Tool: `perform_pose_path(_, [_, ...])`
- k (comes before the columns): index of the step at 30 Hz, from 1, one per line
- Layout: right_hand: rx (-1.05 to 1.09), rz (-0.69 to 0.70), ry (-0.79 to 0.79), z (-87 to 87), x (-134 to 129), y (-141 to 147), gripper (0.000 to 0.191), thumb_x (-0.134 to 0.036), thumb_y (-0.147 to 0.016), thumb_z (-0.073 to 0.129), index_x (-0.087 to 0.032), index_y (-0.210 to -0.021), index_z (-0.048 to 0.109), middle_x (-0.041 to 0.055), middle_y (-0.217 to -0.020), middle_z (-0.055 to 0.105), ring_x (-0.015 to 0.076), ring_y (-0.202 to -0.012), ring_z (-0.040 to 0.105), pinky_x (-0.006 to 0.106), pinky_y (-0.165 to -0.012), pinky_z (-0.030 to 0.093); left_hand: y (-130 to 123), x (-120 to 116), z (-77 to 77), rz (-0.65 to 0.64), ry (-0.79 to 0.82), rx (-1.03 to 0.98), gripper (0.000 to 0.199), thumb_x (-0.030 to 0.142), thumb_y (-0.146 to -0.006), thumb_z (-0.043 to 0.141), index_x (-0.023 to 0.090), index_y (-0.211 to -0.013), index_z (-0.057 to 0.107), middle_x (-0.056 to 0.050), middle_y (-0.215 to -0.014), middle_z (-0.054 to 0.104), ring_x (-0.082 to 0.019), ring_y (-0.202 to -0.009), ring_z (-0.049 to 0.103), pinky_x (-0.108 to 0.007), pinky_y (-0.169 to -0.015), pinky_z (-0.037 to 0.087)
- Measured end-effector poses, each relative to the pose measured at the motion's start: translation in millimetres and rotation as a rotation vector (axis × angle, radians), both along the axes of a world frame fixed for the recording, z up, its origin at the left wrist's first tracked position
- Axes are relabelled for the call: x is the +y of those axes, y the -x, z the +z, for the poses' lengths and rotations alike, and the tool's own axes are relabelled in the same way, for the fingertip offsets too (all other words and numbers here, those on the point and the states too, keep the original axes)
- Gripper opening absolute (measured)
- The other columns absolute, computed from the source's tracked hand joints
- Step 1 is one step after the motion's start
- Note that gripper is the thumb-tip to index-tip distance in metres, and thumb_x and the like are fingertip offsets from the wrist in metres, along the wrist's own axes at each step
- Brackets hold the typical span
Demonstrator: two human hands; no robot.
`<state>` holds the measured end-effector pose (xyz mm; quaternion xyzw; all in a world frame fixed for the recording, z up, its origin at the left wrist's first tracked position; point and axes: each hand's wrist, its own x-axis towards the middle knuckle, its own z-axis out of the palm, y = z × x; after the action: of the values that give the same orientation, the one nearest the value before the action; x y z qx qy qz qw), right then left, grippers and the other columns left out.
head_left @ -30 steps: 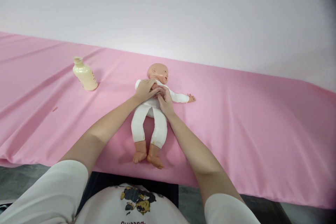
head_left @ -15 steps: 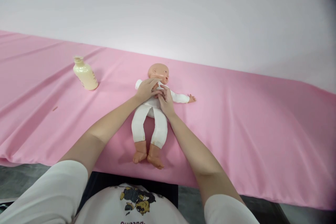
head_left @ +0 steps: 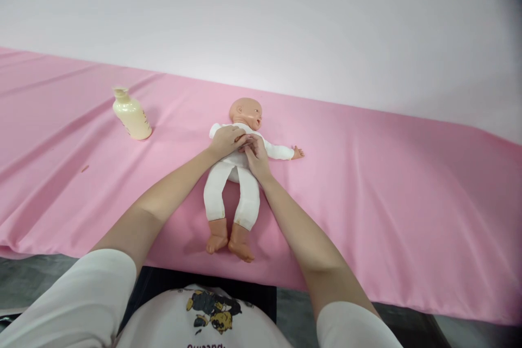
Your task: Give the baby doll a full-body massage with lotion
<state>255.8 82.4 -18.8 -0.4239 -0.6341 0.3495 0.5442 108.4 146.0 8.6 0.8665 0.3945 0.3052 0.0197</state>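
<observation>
A baby doll (head_left: pixel 232 185) with a white cloth body lies on its back, head away from me and its face turned right. My left hand (head_left: pixel 227 140) is wrapped over the doll's bent arm, on the left side of its chest. My right hand (head_left: pixel 256 153) meets it over the chest, its fingers curled around the doll's small hand, which is mostly covered by my fingers. The doll's other arm (head_left: pixel 280 151) stretches out to the right, untouched. Its bare feet (head_left: pixel 240 242) point toward me.
A pale yellow pump bottle (head_left: pixel 132 117) stands to the left of the doll. A small brownish strip (head_left: pixel 85 168) lies nearer me on the pink cloth (head_left: pixel 391 201). Behind the table rises a white wall (head_left: pixel 261 22). The cloth's near edge runs just before my body.
My fingers have drawn in and slid slightly down the doll's chest, toward me. The right fingers are more curled, and the doll's small hand shows less. The doll's body and the bottle stay put.
</observation>
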Motion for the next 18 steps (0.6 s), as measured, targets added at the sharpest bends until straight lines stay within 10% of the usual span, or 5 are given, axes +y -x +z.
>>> perform_pose_path(14, [0.008,0.015,0.038,-0.7,2,-4,0.033,-0.033,-0.09,0.05,-0.024,-0.121,0.045,0.0039,-0.103,0.06,0.0174,-0.085,0.065,0.04,-0.091,0.052,7,9,9.9,-0.168,0.041,0.003,0.024,0.022,-0.098,0.045,0.017,-0.105,0.068,-0.01,-0.11,0.071,-0.021,-0.106,0.063,-0.033,-0.093,0.046])
perform_pose_path(18, [-0.176,0.096,0.067,16.8,-5,-2,0.031,-0.033,-0.09,0.05,-0.02,-0.119,0.055,0.0066,-0.108,0.065,0.0187,-0.094,0.065,0.04,-0.095,0.051,37,29,31.3,0.017,0.146,-0.084,0.028,0.014,-0.089,0.051,0.018,-0.113,0.065,-0.01,-0.111,0.071,-0.021,-0.102,0.065,-0.033,-0.091,0.049])
